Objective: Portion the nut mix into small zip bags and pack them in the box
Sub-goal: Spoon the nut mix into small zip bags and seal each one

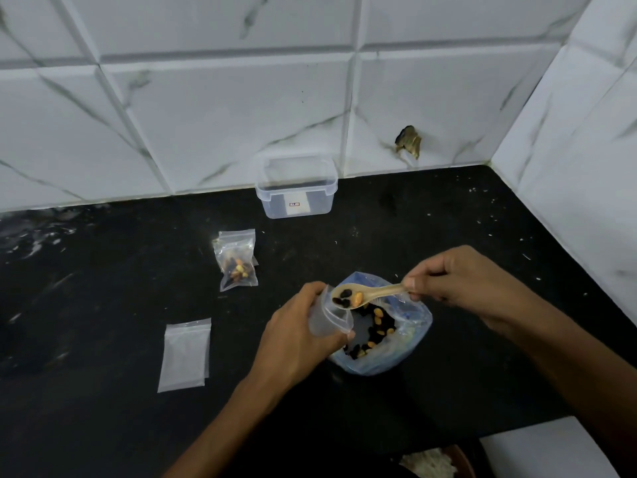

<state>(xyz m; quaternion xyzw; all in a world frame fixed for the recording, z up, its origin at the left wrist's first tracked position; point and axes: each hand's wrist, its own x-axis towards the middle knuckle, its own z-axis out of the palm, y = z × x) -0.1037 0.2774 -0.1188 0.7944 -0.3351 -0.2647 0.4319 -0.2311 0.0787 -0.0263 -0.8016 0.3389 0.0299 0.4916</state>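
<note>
left grip (303, 334) clamps zip bag (327, 317) | right grip (458, 281) pinches spoon (365, 294) above bag mouth

A black stone countertop (431, 219) fills the lower half of the view, dusted with pale specks and smears, thickest toward nine o'clock. White marble-look wall tiles (213, 98) with grey veins rise behind it from ten to two o'clock, meeting a side wall (586, 132) at three. A chipped hole (409, 141) breaks one tile near one o'clock.
</note>
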